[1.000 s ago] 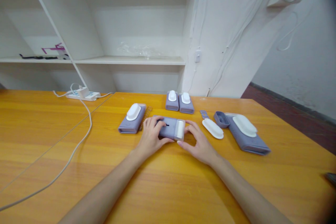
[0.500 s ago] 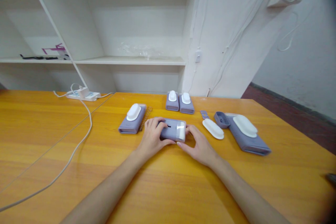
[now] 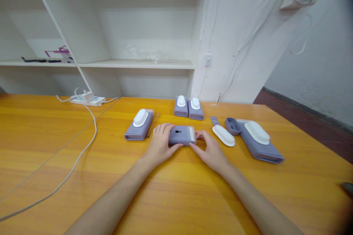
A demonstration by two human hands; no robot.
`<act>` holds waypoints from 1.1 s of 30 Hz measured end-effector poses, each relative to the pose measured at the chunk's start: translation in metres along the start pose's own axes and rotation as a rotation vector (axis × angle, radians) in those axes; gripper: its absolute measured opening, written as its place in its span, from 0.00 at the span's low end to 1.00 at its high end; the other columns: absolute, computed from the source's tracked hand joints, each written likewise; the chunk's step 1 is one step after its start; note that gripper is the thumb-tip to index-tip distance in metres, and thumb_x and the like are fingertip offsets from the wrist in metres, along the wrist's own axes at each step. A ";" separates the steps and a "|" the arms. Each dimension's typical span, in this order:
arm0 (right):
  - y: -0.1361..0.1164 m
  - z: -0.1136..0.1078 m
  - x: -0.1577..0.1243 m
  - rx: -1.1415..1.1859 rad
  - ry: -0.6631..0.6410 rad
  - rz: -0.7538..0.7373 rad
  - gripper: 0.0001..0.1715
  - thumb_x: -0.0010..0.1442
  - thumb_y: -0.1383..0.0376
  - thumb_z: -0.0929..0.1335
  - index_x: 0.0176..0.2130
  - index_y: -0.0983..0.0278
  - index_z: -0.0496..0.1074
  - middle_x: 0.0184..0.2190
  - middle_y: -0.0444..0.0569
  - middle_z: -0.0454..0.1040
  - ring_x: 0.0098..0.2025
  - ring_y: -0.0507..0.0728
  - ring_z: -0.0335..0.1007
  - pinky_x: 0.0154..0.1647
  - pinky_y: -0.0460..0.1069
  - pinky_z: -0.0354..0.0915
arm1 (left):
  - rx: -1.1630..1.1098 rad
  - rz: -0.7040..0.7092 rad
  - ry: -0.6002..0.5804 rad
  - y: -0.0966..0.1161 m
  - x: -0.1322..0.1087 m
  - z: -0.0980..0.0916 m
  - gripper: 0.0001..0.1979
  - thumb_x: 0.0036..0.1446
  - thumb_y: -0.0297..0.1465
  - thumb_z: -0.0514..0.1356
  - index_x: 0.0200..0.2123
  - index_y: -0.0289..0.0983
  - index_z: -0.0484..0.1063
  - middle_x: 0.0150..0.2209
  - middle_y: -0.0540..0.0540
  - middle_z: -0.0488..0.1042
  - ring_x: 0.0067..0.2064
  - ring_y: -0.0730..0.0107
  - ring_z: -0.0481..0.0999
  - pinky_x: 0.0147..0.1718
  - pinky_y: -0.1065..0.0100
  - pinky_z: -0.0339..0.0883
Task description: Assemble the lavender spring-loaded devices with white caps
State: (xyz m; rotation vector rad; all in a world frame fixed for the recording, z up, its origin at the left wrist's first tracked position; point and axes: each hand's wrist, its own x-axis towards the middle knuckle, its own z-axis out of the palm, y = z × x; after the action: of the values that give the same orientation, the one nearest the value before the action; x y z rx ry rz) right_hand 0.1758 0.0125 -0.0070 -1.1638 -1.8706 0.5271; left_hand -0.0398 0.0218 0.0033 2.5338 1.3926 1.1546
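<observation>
We're tipping the lavender case (image 3: 182, 135) flatter vs. 1 s ago. Its white end is shrinking to a thin strip, so prob. we're laying it flat. Left hand (image 3: 161, 143) & right hand (image 3: 211, 150) are clamping its ends, fingers curled on it, mid-way along the table's (image 3: 82, 176) far edge. No legible writing, only a black slot mark.

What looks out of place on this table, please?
A white cap lies loose on the table, not fitted on a box, and a coil spring lies loose by the left box. The left hand and right hand hold the middle box.
</observation>
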 end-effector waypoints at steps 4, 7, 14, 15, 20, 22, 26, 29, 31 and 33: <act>-0.003 -0.002 -0.002 -0.074 0.038 -0.079 0.04 0.58 0.64 0.65 0.32 0.61 0.63 0.46 0.51 0.66 0.52 0.60 0.62 0.54 0.56 0.59 | 0.009 -0.013 0.011 0.000 -0.001 0.002 0.28 0.51 0.39 0.61 0.53 0.38 0.58 0.51 0.38 0.65 0.54 0.54 0.64 0.52 0.52 0.58; -0.005 -0.002 -0.005 -0.150 0.026 -0.114 0.06 0.59 0.63 0.65 0.30 0.61 0.66 0.51 0.52 0.62 0.56 0.60 0.59 0.57 0.56 0.56 | 0.076 -0.021 -0.012 0.000 -0.001 0.003 0.25 0.52 0.41 0.60 0.51 0.39 0.62 0.55 0.39 0.63 0.58 0.51 0.59 0.56 0.49 0.52; 0.006 0.003 -0.005 -0.352 0.041 -0.069 0.26 0.63 0.60 0.62 0.59 0.62 0.59 0.60 0.56 0.54 0.62 0.64 0.49 0.61 0.62 0.51 | 0.114 0.004 -0.057 0.006 -0.002 -0.006 0.23 0.55 0.46 0.55 0.49 0.40 0.67 0.50 0.40 0.68 0.48 0.56 0.67 0.46 0.54 0.60; 0.008 0.004 -0.004 -0.353 0.036 -0.065 0.27 0.63 0.60 0.61 0.61 0.62 0.57 0.60 0.56 0.55 0.62 0.63 0.50 0.61 0.61 0.51 | 0.104 0.032 -0.070 0.008 -0.003 -0.006 0.23 0.55 0.46 0.56 0.49 0.39 0.67 0.49 0.39 0.68 0.48 0.56 0.67 0.46 0.55 0.60; 0.007 0.003 -0.005 -0.270 -0.026 -0.102 0.22 0.64 0.61 0.60 0.57 0.59 0.63 0.56 0.52 0.62 0.58 0.60 0.58 0.60 0.57 0.55 | 0.104 0.078 -0.109 0.016 -0.003 -0.004 0.25 0.54 0.46 0.55 0.51 0.38 0.64 0.49 0.39 0.67 0.48 0.55 0.66 0.46 0.55 0.60; 0.003 0.002 -0.005 -0.259 -0.051 -0.122 0.22 0.64 0.62 0.61 0.57 0.59 0.63 0.54 0.52 0.64 0.56 0.59 0.60 0.58 0.56 0.57 | 0.107 0.062 -0.118 0.016 -0.001 -0.003 0.24 0.55 0.46 0.55 0.50 0.39 0.64 0.49 0.39 0.67 0.48 0.55 0.66 0.47 0.55 0.60; -0.001 -0.001 -0.004 -0.378 0.054 -0.131 0.19 0.63 0.65 0.60 0.53 0.60 0.65 0.49 0.51 0.70 0.52 0.60 0.63 0.59 0.60 0.52 | 0.122 0.039 -0.124 0.014 0.000 0.000 0.22 0.55 0.42 0.56 0.51 0.39 0.63 0.50 0.39 0.66 0.50 0.54 0.65 0.47 0.54 0.60; 0.003 -0.005 -0.003 -0.598 0.314 -0.028 0.19 0.61 0.66 0.60 0.51 0.62 0.66 0.51 0.55 0.67 0.55 0.64 0.58 0.60 0.66 0.43 | 0.137 0.034 -0.122 0.010 -0.001 0.003 0.21 0.55 0.34 0.55 0.53 0.40 0.62 0.52 0.39 0.64 0.52 0.54 0.65 0.49 0.53 0.60; 0.007 -0.009 -0.002 -0.733 0.450 0.099 0.21 0.59 0.65 0.62 0.52 0.64 0.66 0.54 0.60 0.62 0.57 0.69 0.53 0.57 0.69 0.43 | 0.145 0.029 -0.128 0.007 -0.002 0.004 0.22 0.54 0.29 0.54 0.54 0.41 0.61 0.54 0.39 0.63 0.54 0.54 0.64 0.50 0.53 0.59; 0.013 -0.012 -0.002 -0.815 0.474 0.229 0.23 0.57 0.63 0.64 0.52 0.66 0.66 0.54 0.64 0.61 0.55 0.72 0.53 0.52 0.70 0.48 | 0.149 0.022 -0.136 0.005 -0.002 0.006 0.24 0.53 0.25 0.53 0.54 0.41 0.61 0.55 0.39 0.62 0.54 0.55 0.64 0.50 0.53 0.59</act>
State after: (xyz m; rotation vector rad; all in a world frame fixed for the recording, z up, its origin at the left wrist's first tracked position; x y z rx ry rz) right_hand 0.1933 0.0162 -0.0102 -1.8429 -1.5511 -0.4311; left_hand -0.0333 0.0186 -0.0004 2.6752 1.4724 0.8924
